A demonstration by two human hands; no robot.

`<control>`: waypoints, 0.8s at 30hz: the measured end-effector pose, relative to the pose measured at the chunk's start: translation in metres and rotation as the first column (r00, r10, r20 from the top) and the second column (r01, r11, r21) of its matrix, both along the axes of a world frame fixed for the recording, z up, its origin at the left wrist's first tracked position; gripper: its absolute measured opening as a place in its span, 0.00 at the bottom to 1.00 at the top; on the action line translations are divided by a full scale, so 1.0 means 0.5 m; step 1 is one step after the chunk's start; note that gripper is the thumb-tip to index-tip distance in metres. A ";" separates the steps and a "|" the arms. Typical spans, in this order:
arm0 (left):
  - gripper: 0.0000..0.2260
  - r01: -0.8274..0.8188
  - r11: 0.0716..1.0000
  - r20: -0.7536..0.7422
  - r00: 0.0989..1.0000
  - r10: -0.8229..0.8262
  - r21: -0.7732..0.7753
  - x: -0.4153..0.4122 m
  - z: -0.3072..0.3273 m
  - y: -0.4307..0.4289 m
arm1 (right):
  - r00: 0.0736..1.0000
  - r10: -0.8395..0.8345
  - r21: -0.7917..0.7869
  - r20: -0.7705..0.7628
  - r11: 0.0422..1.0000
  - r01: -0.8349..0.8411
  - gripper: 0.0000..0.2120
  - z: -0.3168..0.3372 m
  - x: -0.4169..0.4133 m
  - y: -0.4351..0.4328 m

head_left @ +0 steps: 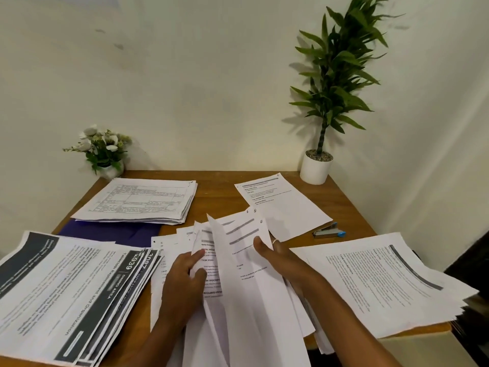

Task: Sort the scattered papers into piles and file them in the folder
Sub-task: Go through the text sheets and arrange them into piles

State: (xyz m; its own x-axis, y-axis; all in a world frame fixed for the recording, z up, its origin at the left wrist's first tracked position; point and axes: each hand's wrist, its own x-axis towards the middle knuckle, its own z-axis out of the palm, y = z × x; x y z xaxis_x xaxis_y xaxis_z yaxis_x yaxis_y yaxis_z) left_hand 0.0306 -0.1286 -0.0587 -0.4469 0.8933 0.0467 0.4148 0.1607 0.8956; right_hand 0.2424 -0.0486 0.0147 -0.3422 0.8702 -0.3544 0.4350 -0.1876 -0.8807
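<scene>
Holding sheets (238, 274) at six o'clock on the table (211, 197), the left hand (182, 287) curls its fingers on them; the right hand (280, 258) fingers pinch them.

Pale ring (275, 241) on right grip (281, 260)

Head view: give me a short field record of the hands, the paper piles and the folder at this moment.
left hand: pinches a page among the loose sheets
right hand: grips the loose sheets, thumb in front
piles: dark-header pile near left; table-form pile far left; text pile near right; single sheet far right
folder: blue, partly under the table-form pile
stapler: beside the single sheet
</scene>
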 end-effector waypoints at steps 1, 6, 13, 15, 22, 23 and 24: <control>0.19 -0.011 1.000 -0.032 0.999 0.011 -0.020 0.003 -0.004 0.003 | 1.000 0.010 0.017 -0.003 1.000 -0.010 0.54 0.003 -0.002 -0.004; 0.26 0.013 0.991 -0.156 0.987 -0.034 -0.130 0.010 -0.010 0.013 | 0.999 0.030 0.044 0.021 0.999 -0.031 0.62 -0.014 -0.011 0.003; 0.33 0.063 0.991 -0.316 0.944 -0.097 -0.115 0.014 -0.014 0.013 | 0.999 0.020 0.033 0.043 0.999 -0.021 0.56 -0.032 -0.014 0.012; 0.35 0.062 0.989 -0.350 0.931 -0.106 -0.136 0.014 -0.012 0.014 | 0.999 -0.001 0.009 0.051 1.000 0.000 0.42 -0.032 -0.009 0.016; 0.37 0.026 0.999 -0.098 0.995 -0.023 0.033 0.007 -0.014 0.013 | 0.985 -0.148 -0.046 -0.085 0.988 0.145 0.21 -0.048 0.032 0.048; 0.38 -0.003 0.998 -0.017 1.000 0.004 0.062 0.007 -0.009 0.012 | 0.978 -0.156 -0.069 -0.141 0.987 0.147 0.20 -0.042 0.042 0.052; 0.40 -0.028 0.997 0.067 0.997 0.023 0.075 0.008 -0.002 0.009 | 0.968 -0.152 -0.089 -0.201 0.987 0.137 0.20 -0.038 0.050 0.055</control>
